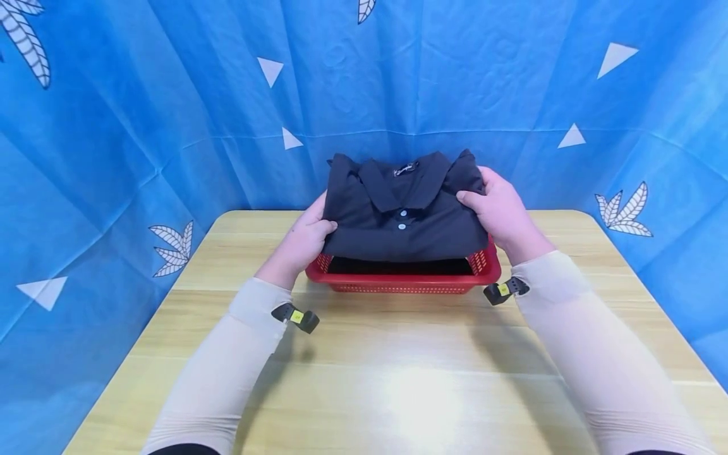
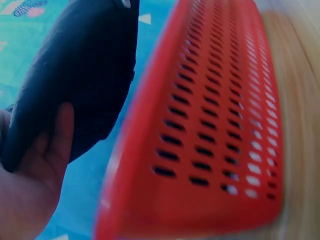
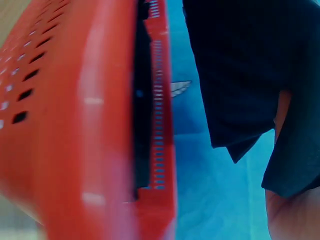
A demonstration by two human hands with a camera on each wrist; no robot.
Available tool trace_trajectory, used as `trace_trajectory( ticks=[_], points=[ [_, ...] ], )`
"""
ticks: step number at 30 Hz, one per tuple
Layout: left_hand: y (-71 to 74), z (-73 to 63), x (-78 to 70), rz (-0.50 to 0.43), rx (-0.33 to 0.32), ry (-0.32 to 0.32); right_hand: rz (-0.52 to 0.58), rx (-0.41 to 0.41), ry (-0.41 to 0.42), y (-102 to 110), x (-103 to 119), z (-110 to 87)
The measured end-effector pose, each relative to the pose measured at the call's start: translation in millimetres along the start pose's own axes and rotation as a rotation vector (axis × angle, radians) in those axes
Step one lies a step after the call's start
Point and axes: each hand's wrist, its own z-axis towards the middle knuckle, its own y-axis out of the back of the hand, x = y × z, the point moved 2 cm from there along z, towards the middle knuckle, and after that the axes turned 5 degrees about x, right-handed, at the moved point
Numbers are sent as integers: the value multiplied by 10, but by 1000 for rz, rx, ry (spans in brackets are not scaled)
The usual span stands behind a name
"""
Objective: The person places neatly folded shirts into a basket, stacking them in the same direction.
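A folded dark polo shirt [image 1: 406, 218], collar at the far side and two pale buttons facing up, is held above a red plastic basket [image 1: 400, 284]. My left hand [image 1: 304, 243] grips the shirt's left edge, thumb on top. At its right edge, my right hand [image 1: 506, 212] pinches the cloth with the thumb above. In both wrist views a gap shows between the shirt [image 2: 80, 65] and the basket's rim [image 3: 95, 125]. Dark cloth [image 3: 143, 120] lies inside the basket; the raised shirt hides most of it from the head view.
The basket stands near the back of a light wooden table [image 1: 364, 354]. Behind and at both sides hangs a blue patterned curtain [image 1: 364, 76], close to the table's edges. Each wrist bears a small black camera [image 1: 298, 318].
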Motion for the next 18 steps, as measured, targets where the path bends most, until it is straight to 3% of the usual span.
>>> trace_trajectory(
  ticks=[4, 9, 14, 18],
  points=[
    [30, 27, 139, 60, -1, 36, -57, 10, -10, -74, -118, 69],
    [25, 55, 287, 187, -5, 35, -117, 30, -15, -131, -259, 141],
    [-30, 65, 367, 317, 3, 28, -190, 56, -11, -157, -371, 189],
    [-83, 68, 413, 426, -8, 63, -241, 61, 4, -178, -477, 214]
  ],
)
